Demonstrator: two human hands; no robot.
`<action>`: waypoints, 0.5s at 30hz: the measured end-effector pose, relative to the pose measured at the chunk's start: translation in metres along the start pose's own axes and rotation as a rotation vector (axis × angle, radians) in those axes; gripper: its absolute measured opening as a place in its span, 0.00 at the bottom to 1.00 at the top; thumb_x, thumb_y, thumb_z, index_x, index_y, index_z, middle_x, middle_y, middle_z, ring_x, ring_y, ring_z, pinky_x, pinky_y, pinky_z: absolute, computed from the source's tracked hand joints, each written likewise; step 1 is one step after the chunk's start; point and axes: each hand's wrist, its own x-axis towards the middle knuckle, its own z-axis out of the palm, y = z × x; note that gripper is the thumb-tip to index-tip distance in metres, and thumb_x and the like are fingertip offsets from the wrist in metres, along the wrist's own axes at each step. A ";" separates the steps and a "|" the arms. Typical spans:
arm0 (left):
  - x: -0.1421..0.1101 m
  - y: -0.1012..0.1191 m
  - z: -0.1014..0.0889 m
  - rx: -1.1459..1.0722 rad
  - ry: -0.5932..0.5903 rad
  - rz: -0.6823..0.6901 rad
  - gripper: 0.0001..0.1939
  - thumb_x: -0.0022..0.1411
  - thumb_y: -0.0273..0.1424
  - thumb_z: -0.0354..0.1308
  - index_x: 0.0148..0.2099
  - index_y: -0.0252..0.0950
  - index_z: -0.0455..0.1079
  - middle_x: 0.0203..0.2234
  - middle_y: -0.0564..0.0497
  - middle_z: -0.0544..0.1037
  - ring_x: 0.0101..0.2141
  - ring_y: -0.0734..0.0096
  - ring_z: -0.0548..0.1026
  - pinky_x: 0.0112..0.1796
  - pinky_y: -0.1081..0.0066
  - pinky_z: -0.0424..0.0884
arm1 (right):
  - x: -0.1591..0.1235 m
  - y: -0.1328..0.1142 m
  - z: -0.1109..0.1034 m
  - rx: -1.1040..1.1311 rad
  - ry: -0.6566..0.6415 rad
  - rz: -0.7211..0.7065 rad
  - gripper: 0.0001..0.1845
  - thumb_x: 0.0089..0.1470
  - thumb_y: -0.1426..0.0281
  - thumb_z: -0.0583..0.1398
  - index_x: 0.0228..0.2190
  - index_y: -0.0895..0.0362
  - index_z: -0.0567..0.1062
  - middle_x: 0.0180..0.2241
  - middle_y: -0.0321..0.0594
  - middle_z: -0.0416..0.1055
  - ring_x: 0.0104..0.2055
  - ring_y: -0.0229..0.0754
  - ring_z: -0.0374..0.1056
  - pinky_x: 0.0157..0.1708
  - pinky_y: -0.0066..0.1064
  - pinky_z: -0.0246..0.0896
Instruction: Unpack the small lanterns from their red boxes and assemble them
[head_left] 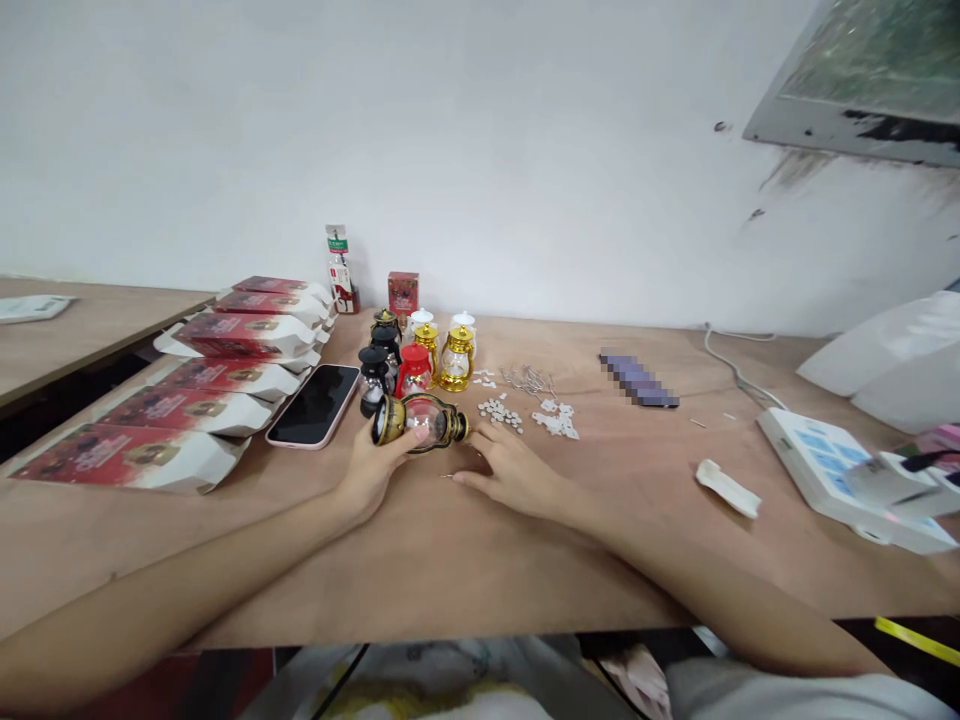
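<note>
My left hand is closed around a small bronze-and-black toy lantern. The lantern lies on its side in the grip, its base toward the left and its top toward the right. Beside that top is my right hand, thumb and fingers apart; whether its fingertips touch the lantern is hard to tell. A tiny thin metal piece shows at the right thumb's tip. Just behind stand more small lanterns: a red one, gold ones, black ones and white-topped ones.
Left of the lanterns are a phone and a row of red-and-white boxes. Small white discs, white flat pieces and wire handles lie to the right. Farther right are a blurred purple object and a power strip.
</note>
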 end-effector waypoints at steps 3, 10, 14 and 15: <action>0.000 0.003 0.001 -0.039 0.025 -0.042 0.23 0.37 0.34 0.71 0.38 0.34 0.71 0.33 0.50 0.79 0.34 0.67 0.76 0.33 0.69 0.74 | -0.004 0.001 -0.003 -0.023 -0.032 0.032 0.20 0.51 0.61 0.61 0.42 0.61 0.70 0.39 0.47 0.68 0.43 0.47 0.66 0.44 0.38 0.62; 0.004 0.004 -0.001 -0.059 0.021 -0.060 0.20 0.41 0.33 0.70 0.39 0.35 0.70 0.32 0.51 0.78 0.32 0.69 0.76 0.29 0.72 0.74 | -0.011 0.011 0.005 -0.091 0.211 0.024 0.18 0.46 0.59 0.63 0.33 0.61 0.71 0.32 0.46 0.70 0.34 0.47 0.68 0.34 0.37 0.65; 0.005 0.004 -0.002 -0.064 -0.004 -0.082 0.18 0.44 0.32 0.68 0.39 0.36 0.70 0.32 0.52 0.78 0.32 0.70 0.76 0.29 0.72 0.74 | -0.010 0.018 0.009 -0.002 0.494 -0.033 0.19 0.48 0.62 0.61 0.40 0.58 0.68 0.31 0.42 0.69 0.32 0.44 0.67 0.32 0.35 0.66; 0.005 0.004 -0.002 -0.064 -0.019 -0.089 0.19 0.44 0.32 0.68 0.40 0.36 0.70 0.32 0.52 0.78 0.32 0.69 0.76 0.29 0.72 0.74 | -0.011 0.018 0.009 0.020 0.544 -0.058 0.19 0.48 0.62 0.60 0.42 0.57 0.67 0.31 0.41 0.68 0.32 0.43 0.67 0.32 0.34 0.66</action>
